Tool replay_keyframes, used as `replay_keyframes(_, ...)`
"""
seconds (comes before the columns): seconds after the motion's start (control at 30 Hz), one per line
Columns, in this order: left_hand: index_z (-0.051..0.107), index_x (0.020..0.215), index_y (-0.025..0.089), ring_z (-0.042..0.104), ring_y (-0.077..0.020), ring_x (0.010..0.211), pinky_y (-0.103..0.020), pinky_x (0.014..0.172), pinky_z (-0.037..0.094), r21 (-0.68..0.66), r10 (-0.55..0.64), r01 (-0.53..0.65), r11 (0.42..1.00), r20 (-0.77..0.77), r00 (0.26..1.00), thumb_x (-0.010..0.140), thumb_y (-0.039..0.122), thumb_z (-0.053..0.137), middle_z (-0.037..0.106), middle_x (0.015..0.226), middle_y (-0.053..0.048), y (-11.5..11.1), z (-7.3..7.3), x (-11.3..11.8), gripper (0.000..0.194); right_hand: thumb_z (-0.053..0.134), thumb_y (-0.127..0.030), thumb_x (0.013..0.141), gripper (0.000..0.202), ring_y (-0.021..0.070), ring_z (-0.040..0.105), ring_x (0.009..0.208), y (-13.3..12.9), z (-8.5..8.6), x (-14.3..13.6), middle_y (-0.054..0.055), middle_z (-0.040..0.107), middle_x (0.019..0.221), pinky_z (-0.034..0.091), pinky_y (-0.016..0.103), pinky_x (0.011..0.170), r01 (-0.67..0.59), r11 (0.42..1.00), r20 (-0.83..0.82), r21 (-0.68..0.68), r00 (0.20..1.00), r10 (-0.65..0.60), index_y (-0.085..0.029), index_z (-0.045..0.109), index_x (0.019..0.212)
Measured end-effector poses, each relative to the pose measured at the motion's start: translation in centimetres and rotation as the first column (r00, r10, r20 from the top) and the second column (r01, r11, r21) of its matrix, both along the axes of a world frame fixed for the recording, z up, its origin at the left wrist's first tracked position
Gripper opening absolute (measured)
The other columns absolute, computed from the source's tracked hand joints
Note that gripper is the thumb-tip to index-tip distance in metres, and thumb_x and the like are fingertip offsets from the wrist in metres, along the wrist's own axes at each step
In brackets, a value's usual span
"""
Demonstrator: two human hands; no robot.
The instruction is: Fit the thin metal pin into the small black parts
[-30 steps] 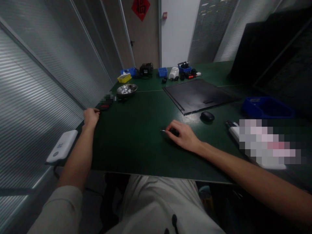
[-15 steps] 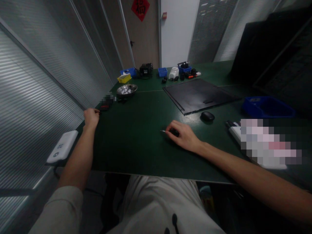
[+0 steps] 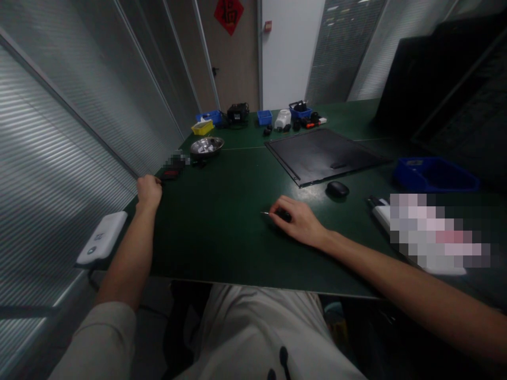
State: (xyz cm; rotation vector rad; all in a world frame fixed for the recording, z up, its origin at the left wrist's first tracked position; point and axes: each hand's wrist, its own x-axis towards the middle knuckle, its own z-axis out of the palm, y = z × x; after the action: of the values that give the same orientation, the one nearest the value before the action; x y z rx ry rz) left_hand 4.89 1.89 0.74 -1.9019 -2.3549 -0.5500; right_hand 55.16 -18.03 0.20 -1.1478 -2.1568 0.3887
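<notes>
My right hand (image 3: 298,220) rests on the green table (image 3: 214,232). It is closed around the dark handle of a screwdriver (image 3: 283,214), whose thin metal tip points left. At the table's left edge, my left hand (image 3: 149,191) is closed, with its fingers turned away from me. Whatever lies in those fingers is hidden. Just beyond them is a black and red item (image 3: 171,173), partly blurred. A black computer mouse (image 3: 337,189) sits to the right of my right hand.
A metal bowl (image 3: 206,147) with small parts stands at the far left. A black flat panel (image 3: 322,155) lies at centre right. Beyond are a blue tray (image 3: 435,174), a yellow bin (image 3: 202,127) and a small blue bin (image 3: 264,117). At near left is a white device (image 3: 102,237).
</notes>
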Motion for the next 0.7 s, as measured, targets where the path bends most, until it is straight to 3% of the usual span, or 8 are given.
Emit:
replay_keyframes(0.33,0.077,0.109,0.014,0.062,-0.0325,0.107,-0.044,0.096,0.049,-0.006,0.106,-0.108,0.994,-0.118,0.987,0.092,0.017,0.058,0.071,0.111,-0.016,0.2,-0.2,0.4,0.025,0.061,-0.028,0.1,0.007,0.0171,0.062,0.081,0.0,0.0,0.0,0.003,0.065,0.098,0.046,0.029,0.068,-0.011,1.0,-0.002,-0.003,1.0,0.011,-0.022,0.065,0.1)
replay_keyframes(0.53,0.076,0.107,0.012,0.063,-0.0335,0.107,-0.044,0.094,0.048,-0.01,0.124,-0.126,0.992,-0.143,0.982,0.09,0.018,0.059,0.072,0.109,-0.017,-0.3,0.2,1.4,0.025,0.061,-0.028,0.1,0.007,0.0167,0.061,0.08,-0.1,0.2,0.0,0.003,0.065,0.097,0.045,0.028,0.066,-0.013,1.0,-0.002,-0.006,1.0,0.013,-0.022,0.065,0.1)
replay_keyframes(0.7,0.078,0.108,0.014,0.064,-0.0339,0.106,-0.045,0.095,0.046,0.028,0.068,-0.064,0.998,-0.165,0.984,0.092,0.02,0.059,0.073,0.108,-0.017,-1.0,1.2,3.1,0.026,0.061,-0.029,0.1,0.008,0.0163,0.061,0.079,-0.2,0.3,0.0,0.004,0.065,0.098,0.044,0.028,0.066,-0.013,1.0,0.01,-0.012,1.0,0.013,-0.022,0.065,0.1)
